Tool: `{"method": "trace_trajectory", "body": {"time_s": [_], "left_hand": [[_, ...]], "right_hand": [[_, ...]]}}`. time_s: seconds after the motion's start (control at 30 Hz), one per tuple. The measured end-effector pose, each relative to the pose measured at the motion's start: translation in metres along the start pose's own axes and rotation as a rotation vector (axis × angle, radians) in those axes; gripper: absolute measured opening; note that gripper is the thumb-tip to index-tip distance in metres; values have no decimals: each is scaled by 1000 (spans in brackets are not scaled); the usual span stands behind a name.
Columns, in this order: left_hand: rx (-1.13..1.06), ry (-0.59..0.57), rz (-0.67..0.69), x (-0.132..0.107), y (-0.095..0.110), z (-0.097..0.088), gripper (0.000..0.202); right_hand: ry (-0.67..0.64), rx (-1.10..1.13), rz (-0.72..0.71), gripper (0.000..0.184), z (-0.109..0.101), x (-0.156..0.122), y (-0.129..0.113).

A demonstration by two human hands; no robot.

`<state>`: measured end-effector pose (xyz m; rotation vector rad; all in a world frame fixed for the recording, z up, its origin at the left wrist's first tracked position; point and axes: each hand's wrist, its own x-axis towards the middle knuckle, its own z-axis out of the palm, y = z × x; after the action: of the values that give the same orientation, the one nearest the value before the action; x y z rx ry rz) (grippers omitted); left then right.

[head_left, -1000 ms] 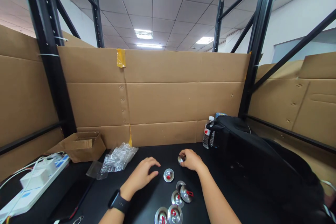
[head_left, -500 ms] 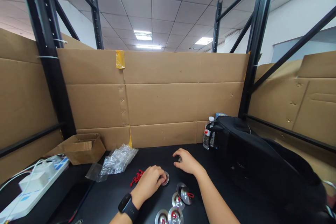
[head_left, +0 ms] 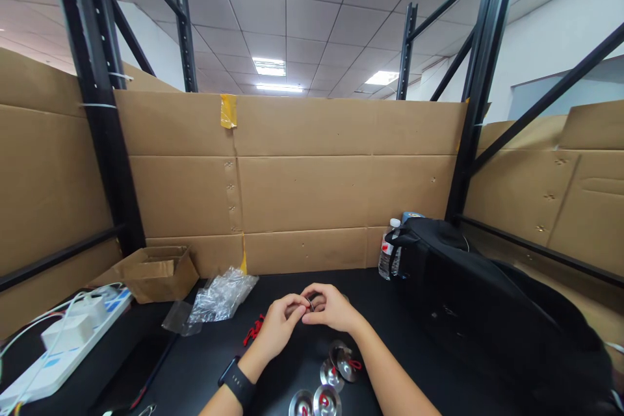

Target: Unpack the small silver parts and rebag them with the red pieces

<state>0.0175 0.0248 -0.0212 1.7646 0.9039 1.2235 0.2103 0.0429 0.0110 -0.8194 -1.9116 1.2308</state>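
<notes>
My left hand and my right hand meet above the black table. Between their fingertips is a small metal finger cymbal, seen edge-on and mostly hidden by the fingers. Both hands are closed in a pinch on it. Close beside my left hand lies a small heap of red cords. Nearer to me, below my right forearm, several silver finger cymbals rest in a loose cluster, some overlapping, with red cord loops at their centres.
Crumpled clear plastic bags and an open cardboard box are at the back left. A white power strip with plugs runs along the left. On the right stand a water bottle and a large black bag. Cardboard panels wall the back.
My left hand has lifted the finger cymbal from the table. My right hand has come left to meet it, and both now hold the cymbal. The view has shifted slightly.
</notes>
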Motion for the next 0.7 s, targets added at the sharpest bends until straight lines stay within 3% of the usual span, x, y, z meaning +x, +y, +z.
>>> {"method": "trace_trajectory", "body": {"time_s": [0.17,0.27,0.4,0.47,0.53,0.6,0.7], "left_hand": [[-100,-37,1,2,8,-2,36],[96,-23,38,2,14,-16,31],[577,-41,97,-1,14,-56,24],[689,-108,46,-3,6,-77,20],[713,-187,-21,-6,-1,-91,19],[708,-246,-62,-7,-5,-97,18],[689,-227,-32,-8,2,-88,15]], "right_hand": [[-35,202,43,65,-4,-2,0],[0,154,40,64,-11,0,1],[218,-216,26,50,-35,0,11],[338,-489,78,43,-49,-4,18],[368,-687,185,40,-60,-9,25],[342,-775,285,42,-67,-13,30],[297,-792,336,44,-68,-17,33]]}}
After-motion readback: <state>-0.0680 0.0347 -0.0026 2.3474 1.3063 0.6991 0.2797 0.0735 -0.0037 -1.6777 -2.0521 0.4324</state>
